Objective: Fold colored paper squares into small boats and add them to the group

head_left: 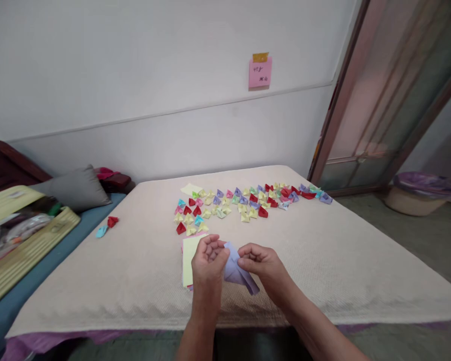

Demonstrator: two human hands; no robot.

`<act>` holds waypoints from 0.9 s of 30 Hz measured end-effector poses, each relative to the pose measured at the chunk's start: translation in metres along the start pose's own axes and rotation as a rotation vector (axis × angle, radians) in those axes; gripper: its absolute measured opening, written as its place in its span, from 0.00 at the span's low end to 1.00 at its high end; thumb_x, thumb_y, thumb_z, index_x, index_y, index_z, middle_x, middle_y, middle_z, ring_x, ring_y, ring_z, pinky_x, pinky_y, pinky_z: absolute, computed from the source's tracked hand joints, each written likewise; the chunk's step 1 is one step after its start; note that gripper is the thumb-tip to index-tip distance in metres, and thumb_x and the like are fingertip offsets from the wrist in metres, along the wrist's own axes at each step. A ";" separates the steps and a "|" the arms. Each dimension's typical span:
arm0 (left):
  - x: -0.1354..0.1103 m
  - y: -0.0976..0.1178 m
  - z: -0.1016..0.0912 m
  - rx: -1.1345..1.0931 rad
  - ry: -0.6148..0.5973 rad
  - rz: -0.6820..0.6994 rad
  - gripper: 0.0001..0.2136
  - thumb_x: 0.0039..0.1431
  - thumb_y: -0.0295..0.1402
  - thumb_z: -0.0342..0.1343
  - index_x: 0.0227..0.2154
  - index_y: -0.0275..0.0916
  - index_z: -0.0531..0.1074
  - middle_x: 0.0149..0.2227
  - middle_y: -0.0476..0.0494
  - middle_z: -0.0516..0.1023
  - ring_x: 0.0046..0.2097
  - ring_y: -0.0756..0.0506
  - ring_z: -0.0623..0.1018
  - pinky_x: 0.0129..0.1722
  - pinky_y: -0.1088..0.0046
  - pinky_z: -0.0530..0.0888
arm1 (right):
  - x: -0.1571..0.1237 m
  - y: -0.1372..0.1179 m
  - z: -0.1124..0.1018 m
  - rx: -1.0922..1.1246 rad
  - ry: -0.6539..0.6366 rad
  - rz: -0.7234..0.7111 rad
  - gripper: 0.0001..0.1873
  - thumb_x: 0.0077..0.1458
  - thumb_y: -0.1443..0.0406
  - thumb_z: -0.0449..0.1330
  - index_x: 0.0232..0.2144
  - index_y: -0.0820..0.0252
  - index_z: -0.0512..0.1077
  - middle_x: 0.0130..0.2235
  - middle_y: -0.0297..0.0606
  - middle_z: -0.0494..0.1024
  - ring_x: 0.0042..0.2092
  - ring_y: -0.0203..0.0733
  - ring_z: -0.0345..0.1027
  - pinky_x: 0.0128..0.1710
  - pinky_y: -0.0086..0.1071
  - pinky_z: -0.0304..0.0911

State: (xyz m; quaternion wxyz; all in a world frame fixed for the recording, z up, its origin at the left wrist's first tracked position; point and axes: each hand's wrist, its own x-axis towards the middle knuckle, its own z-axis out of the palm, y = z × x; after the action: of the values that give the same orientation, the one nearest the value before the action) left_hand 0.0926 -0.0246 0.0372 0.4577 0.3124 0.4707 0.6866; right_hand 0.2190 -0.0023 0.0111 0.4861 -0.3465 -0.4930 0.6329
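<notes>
My left hand [208, 260] and my right hand [259, 264] are together over the near middle of a cream-covered table [323, 260]. Both pinch a partly folded lilac paper [237, 273] held between them, fingers curled. Just under and left of my left hand lies a small stack of square paper sheets [188, 260], yellow on top with pink and purple edges showing. Beyond the hands, several small folded paper pieces [244, 203] in yellow, red, blue, pink, purple and green are spread across the table.
A red and a light blue folded piece [107, 225] lie apart at the table's left edge. Left of the table are a grey pillow [73, 189] and a yellow-green case [26, 240]. A pink note [260, 71] hangs on the wall; a glass door [391, 95] stands at right.
</notes>
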 end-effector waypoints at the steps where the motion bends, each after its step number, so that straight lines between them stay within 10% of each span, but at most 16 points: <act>1: -0.001 0.001 0.000 -0.026 -0.007 -0.015 0.15 0.45 0.30 0.62 0.38 0.38 0.69 0.31 0.48 0.73 0.32 0.52 0.72 0.34 0.78 0.67 | 0.000 0.001 -0.001 0.036 -0.004 0.010 0.07 0.41 0.66 0.66 0.24 0.63 0.72 0.20 0.29 0.67 0.23 0.31 0.56 0.24 0.27 0.49; 11: -0.004 -0.001 -0.005 -0.151 -0.202 -0.155 0.06 0.51 0.32 0.59 0.31 0.36 0.71 0.24 0.52 0.70 0.24 0.56 0.67 0.25 0.82 0.64 | -0.002 0.001 -0.002 0.281 -0.121 0.118 0.08 0.40 0.67 0.68 0.25 0.63 0.72 0.20 0.30 0.70 0.21 0.30 0.58 0.21 0.25 0.49; 27: -0.005 -0.003 -0.004 0.050 -0.092 0.038 0.05 0.46 0.27 0.60 0.27 0.36 0.70 0.28 0.49 0.74 0.30 0.52 0.72 0.31 0.79 0.67 | -0.005 0.001 0.001 0.355 -0.167 0.187 0.07 0.41 0.68 0.68 0.25 0.65 0.73 0.20 0.33 0.73 0.21 0.31 0.62 0.21 0.24 0.54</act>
State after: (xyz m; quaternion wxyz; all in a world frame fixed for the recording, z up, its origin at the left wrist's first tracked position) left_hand 0.0916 -0.0300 0.0330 0.4577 0.3639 0.4603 0.6680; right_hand 0.2195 -0.0068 0.0103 0.4360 -0.2461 -0.3780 0.7787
